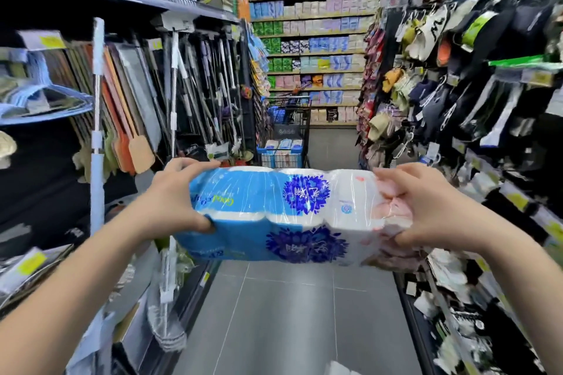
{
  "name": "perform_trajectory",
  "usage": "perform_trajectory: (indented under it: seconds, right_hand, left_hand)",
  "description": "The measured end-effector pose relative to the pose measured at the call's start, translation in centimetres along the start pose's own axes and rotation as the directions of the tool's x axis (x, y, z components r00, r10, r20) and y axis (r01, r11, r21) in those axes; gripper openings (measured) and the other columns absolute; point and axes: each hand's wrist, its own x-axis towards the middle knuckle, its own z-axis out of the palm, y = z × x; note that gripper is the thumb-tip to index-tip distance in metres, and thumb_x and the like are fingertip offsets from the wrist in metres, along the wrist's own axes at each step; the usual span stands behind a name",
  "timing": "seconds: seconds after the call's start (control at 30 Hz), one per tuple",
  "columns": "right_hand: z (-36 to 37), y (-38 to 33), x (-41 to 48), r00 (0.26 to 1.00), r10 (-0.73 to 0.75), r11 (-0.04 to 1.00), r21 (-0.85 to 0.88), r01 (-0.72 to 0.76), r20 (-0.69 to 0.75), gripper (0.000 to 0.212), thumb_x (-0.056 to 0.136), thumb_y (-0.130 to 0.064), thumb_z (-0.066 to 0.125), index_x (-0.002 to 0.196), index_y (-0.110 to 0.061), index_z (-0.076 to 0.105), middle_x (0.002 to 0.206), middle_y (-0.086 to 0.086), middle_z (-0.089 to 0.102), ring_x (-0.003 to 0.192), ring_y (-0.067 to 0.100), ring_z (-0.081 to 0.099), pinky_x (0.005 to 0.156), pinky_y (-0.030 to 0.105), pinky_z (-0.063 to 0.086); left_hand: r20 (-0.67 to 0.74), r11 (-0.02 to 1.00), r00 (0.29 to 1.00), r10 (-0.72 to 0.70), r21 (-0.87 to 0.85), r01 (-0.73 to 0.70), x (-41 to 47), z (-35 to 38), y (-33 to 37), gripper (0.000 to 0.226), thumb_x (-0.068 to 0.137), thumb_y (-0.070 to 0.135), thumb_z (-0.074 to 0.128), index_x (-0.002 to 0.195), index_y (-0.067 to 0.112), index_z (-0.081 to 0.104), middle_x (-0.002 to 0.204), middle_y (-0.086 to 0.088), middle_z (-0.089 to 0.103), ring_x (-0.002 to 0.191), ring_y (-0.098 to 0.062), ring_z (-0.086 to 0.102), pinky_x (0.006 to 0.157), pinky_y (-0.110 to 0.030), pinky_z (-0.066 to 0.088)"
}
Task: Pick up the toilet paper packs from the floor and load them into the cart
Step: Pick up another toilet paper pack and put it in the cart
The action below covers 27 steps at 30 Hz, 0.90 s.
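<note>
Grey tiled floor (274, 313), running near to far between 2 shelving runs. Standing on it at far centre: 1 wire cart (294, 128), loaded with toilet paper packs (283, 144) in its lower part. Lying at near edge, right of centre: 1 white object (344, 370), cropped, not identifiable. Bounded by left shelving base (182, 298) and right shelving base (408, 298).

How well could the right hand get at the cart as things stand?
Probably not yet: the right hand grips the toilet paper pack together with the left hand, and the cart stands far ahead. The floor between looks free.
</note>
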Motion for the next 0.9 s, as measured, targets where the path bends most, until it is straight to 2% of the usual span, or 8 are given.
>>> perform_trajectory:
  seconds: [0.13, 0.3, 0.43, 0.57, 0.77, 0.83, 0.9]
  right_hand:
    - [1.2, 1.1, 5.3, 0.999, -0.033, 0.999, -0.003, 0.033, 0.020, 0.121, 0.041, -0.058, 0.062, 0.155, -0.042, 0.025, 0.138, -0.009, 0.031, 0.134, 0.015, 0.027, 0.110, 0.027, 0.031]
    - [3.4, 1.9, 12.2, 0.999, -0.040, 0.998, 0.041, 0.038, 0.033, 0.117, 0.043, -0.055, 0.065, 0.153, -0.050, 0.025, 0.137, -0.012, 0.030, 0.129, 0.008, 0.025, 0.108, 0.026, 0.031]
    - [5.4, 2.3, 18.2, 0.999, -0.021, 0.999, 0.028, 0.020, 0.043, 0.114, 0.047, -0.049, 0.069, 0.153, -0.050, 0.025, 0.137, -0.012, 0.030, 0.128, 0.008, 0.025, 0.102, 0.023, 0.028]
    - [6.8, 2.1, 24.8, 0.999, 0.007, 1.000, 0.018, -0.008, 0.049, 0.115, 0.052, -0.041, 0.078, 0.154, -0.049, 0.025, 0.140, -0.011, 0.029, 0.132, 0.011, 0.026, 0.104, 0.022, 0.027]
    - [7.7, 1.9, 33.0, 0.998, 0.066, 0.998, -0.025, -0.066, 0.022, 0.114, 0.050, -0.041, 0.077, 0.152, -0.053, 0.027, 0.140, -0.018, 0.029, 0.132, 0.001, 0.024, 0.105, 0.019, 0.025]
    - [7.7, 2.3, 35.5, 0.996, 0.086, 0.996, -0.038, -0.085, 0.012, 0.113, 0.047, -0.045, 0.075, 0.150, -0.054, 0.029, 0.141, -0.017, 0.030, 0.133, 0.003, 0.025, 0.106, 0.021, 0.025]
    - [7.6, 3.1, 37.7, 0.995, 0.103, 0.994, -0.040, -0.103, 0.004, 0.114, 0.046, -0.045, 0.076, 0.150, -0.054, 0.031, 0.141, -0.016, 0.031, 0.136, 0.007, 0.027, 0.108, 0.023, 0.027]
  left_hand:
    - [0.010, 0.999, 0.999, -0.046, -0.007, 0.046, 3.6, 0.5, -2.1, 0.115, 0.042, 0.048, 0.083, 0.146, 0.056, 0.036, 0.145, 0.009, 0.034, 0.138, -0.022, 0.036, 0.116, -0.048, 0.038]
    - [0.029, 0.998, 0.997, -0.066, -0.009, 0.066, 9.6, 1.4, -6.0, 0.118, 0.038, 0.051, 0.081, 0.147, 0.056, 0.036, 0.144, 0.011, 0.033, 0.139, -0.022, 0.036, 0.116, -0.049, 0.039]
    - [0.027, 0.999, 0.999, -0.022, -0.037, 0.023, 16.2, 2.6, -9.9, 0.116, 0.037, 0.048, 0.081, 0.145, 0.056, 0.039, 0.137, 0.015, 0.032, 0.136, -0.019, 0.036, 0.114, -0.043, 0.039]
    - [0.029, 0.998, 0.999, 0.044, -0.046, -0.043, 23.5, 3.2, -14.7, 0.116, 0.035, 0.050, 0.081, 0.145, 0.054, 0.042, 0.132, 0.015, 0.030, 0.134, -0.017, 0.037, 0.112, -0.033, 0.035]
    - [0.071, 0.989, 0.989, 0.133, -0.077, -0.127, 34.6, 3.5, -20.1, 0.114, 0.036, 0.055, 0.082, 0.142, 0.059, 0.040, 0.133, 0.021, 0.031, 0.132, -0.019, 0.041, 0.117, -0.043, 0.038]
    - [0.055, 0.983, 0.985, 0.162, -0.092, -0.157, 37.8, 3.9, -20.8, 0.112, 0.036, 0.054, 0.081, 0.140, 0.061, 0.040, 0.132, 0.021, 0.031, 0.132, -0.019, 0.042, 0.117, -0.042, 0.039]
    - [0.043, 0.978, 0.983, 0.177, -0.116, -0.171, 40.7, 4.2, -20.9, 0.111, 0.036, 0.050, 0.082, 0.139, 0.059, 0.041, 0.134, 0.018, 0.032, 0.134, -0.017, 0.039, 0.118, -0.035, 0.035]
